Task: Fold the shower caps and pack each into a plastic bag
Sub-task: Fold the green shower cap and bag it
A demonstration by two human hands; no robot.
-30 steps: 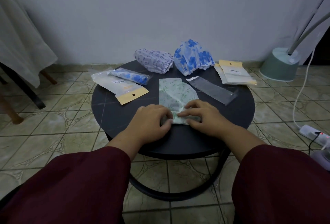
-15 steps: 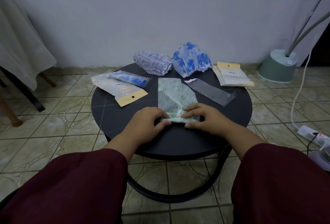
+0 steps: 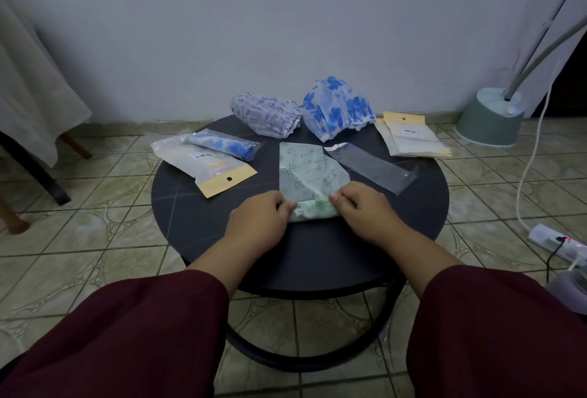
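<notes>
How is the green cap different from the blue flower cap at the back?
The green cap lies flat and partly rolled at its near end; the blue cap is puffed up, unfolded. The left hand and right hand grip the green cap; nothing touches the blue cap. Both sit on the table.

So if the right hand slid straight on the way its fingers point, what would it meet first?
The right hand points left along the rolled edge of the green shower cap, so it would probably meet the left hand first.
</notes>
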